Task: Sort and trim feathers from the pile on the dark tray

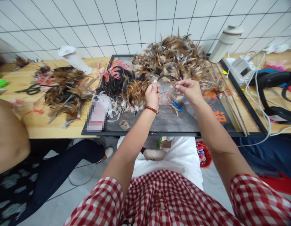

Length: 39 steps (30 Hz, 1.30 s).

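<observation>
Over the dark board (pixel 145 125), my left hand (pixel 152 94), with a red bead bracelet at the wrist, is closed in a pinch. A pale tuft and a dark, curved feather (pixel 165 76) rise from its fingertips. To its right, my right hand (pixel 189 89) has thumb and forefinger pressed together; what they hold, if anything, is too fine to make out. Blue thread snips (pixel 176 106) lie below the right hand. Behind both hands spreads a large heap of brown feathers (pixel 173 56). Black and brown feather bunches (pixel 126 86) lie left of my left hand.
White ribbon (pixel 104 105) lies at the board's left, near a blurred-out rectangle. Thin rods (pixel 230 97), a white bottle (pixel 227 44) and a charger with cables (pixel 242 67) are on the right. Leftward are more feathers (pixel 67 84), black scissors (pixel 32 89) and another person's arm (pixel 10 135).
</observation>
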Motion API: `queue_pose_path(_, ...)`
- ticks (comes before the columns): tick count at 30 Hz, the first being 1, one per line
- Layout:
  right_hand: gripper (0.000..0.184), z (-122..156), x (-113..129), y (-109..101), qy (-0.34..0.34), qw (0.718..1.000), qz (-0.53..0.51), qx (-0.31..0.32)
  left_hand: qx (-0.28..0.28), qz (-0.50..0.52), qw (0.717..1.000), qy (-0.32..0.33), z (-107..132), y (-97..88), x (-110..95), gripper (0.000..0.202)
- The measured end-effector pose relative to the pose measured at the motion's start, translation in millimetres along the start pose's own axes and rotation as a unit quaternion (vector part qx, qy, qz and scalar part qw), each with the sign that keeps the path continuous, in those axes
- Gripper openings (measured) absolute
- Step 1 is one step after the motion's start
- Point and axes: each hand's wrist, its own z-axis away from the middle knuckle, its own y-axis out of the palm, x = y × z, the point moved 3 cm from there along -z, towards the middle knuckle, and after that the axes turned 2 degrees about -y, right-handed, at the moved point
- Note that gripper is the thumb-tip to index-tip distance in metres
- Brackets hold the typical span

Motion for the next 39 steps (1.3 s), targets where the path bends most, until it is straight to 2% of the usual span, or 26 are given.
queue_pose_path(2,0.017,2,7,2,-0.055,0.998,0.025,0.010,0.018,-0.005,1.000,0.018,2,3.2,1,0.032)
queue_pose_path(4,0.024,6,12,7,-0.071,0.997,0.017,0.028,0.031,-0.005,0.999,0.030,4,6.2,1,0.031)
queue_pose_path(10,0.044,17,23,29,0.000,0.998,-0.020,0.057,0.057,-0.002,0.998,-0.005,9,10.5,5,0.028)
queue_pose_path(13,0.034,21,27,33,0.002,0.999,0.004,0.050,0.058,-0.012,0.998,-0.006,9,10.3,6,0.027)
queue_pose_path(16,0.024,22,32,30,-0.045,0.997,0.051,0.031,0.058,-0.014,0.998,-0.014,9,10.1,7,0.027)
queue_pose_path(20,0.021,20,35,26,-0.117,0.986,0.121,0.009,0.088,-0.041,0.994,-0.047,12,11.4,9,0.029)
queue_pose_path(25,0.031,13,24,26,-0.105,0.983,0.151,-0.018,0.138,-0.069,0.987,-0.045,14,13.5,11,0.032)
queue_pose_path(27,0.036,11,25,18,-0.102,0.980,0.165,-0.045,0.136,-0.050,0.988,-0.061,14,13.6,12,0.032)
queue_pose_path(29,0.037,11,33,5,-0.106,0.978,0.175,-0.040,0.119,-0.033,0.989,-0.076,13,12.9,12,0.032)
queue_pose_path(30,0.035,12,39,-1,-0.110,0.978,0.175,-0.006,0.108,-0.026,0.991,-0.080,12,12.3,11,0.032)
queue_pose_path(32,0.030,19,51,-8,-0.108,0.968,0.165,0.157,0.085,-0.013,0.993,-0.082,10,10.8,10,0.032)
queue_pose_path(34,0.024,31,58,-8,-0.093,0.921,0.181,0.332,0.073,-0.005,0.994,-0.079,9,9.8,10,0.032)
queue_pose_path(35,0.020,37,60,-6,-0.089,0.895,0.204,0.386,0.074,-0.006,0.994,-0.075,8,9.6,9,0.031)
queue_pose_path(37,0.017,48,57,1,-0.083,0.850,0.273,0.443,0.081,-0.013,0.994,-0.066,8,9.8,9,0.030)
queue_pose_path(39,0.017,53,50,10,-0.071,0.818,0.337,0.461,0.084,-0.016,0.994,-0.064,8,10.0,8,0.029)
